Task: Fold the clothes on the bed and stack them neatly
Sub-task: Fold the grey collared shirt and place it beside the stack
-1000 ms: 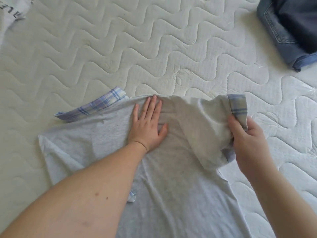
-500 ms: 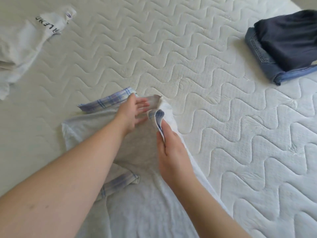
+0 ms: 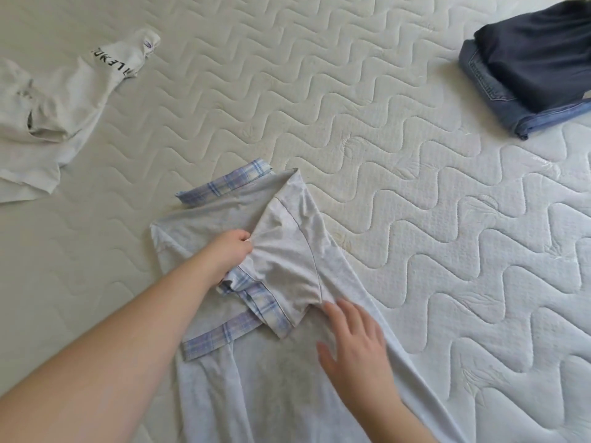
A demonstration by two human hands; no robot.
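A light grey T-shirt [image 3: 287, 394] with blue plaid collar and sleeve cuffs lies flat on the white quilted mattress [image 3: 415, 219]. Its right sleeve [image 3: 287, 260] is folded inward across the chest, and the left sleeve's plaid cuff [image 3: 217, 340] lies folded below it. My left hand [image 3: 230, 254] has its fingers curled into the edge of the folded sleeve, the fingertips hidden under the cloth. My right hand [image 3: 351, 346] is spread flat, fingers straight, on the shirt's body just below the sleeve.
A crumpled white garment with black lettering [image 3: 57, 116] lies at the far left. Folded blue jeans with a dark navy item on top [image 3: 527, 68] form a stack at the far right.
The right sleeve has been laid across the chest. My right hand let go of the plaid cuff and moved down onto the shirt body. My left hand went from flat to gripping the sleeve edge.
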